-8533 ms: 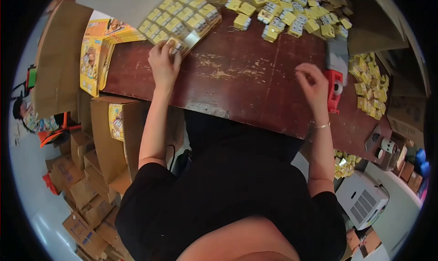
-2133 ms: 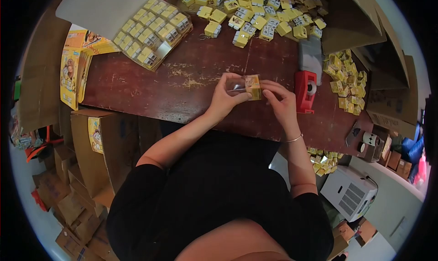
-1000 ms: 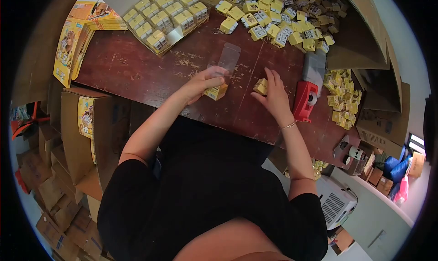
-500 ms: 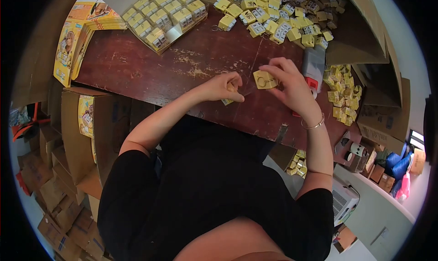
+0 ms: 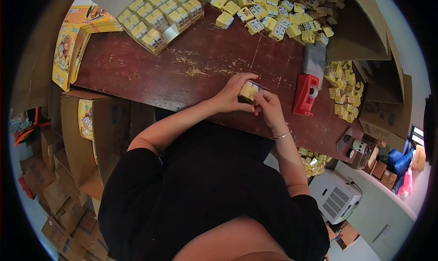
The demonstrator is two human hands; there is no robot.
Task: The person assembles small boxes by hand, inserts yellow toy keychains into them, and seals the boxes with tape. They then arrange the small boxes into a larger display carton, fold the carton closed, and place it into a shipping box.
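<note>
My left hand (image 5: pixel 232 95) is wrapped around a small yellow-and-white box keychain (image 5: pixel 248 90), holding it just above the near part of the table. Against the keychain's right side, the fingers of my right hand (image 5: pixel 270 107) pinch. Some of the keychain is covered by my fingers, and its ring does not show. A shiny edge runs along its top; whether that is clear packaging I cannot make out.
A red tape dispenser (image 5: pixel 306 94) stands right of my hands on the worn red table (image 5: pixel 155 74). Loose keychains (image 5: pixel 269 10) are heaped at the back. A clear tray of keychains (image 5: pixel 159 17) lies back left, beside stacked printed yellow cards (image 5: pixel 66 56). Wrapped keychains (image 5: pixel 344 90) lie at right.
My right hand has moved left and down, bringing its keychain against my left hand. Both hands are now together on it. The tape dispenser has come into full view.
</note>
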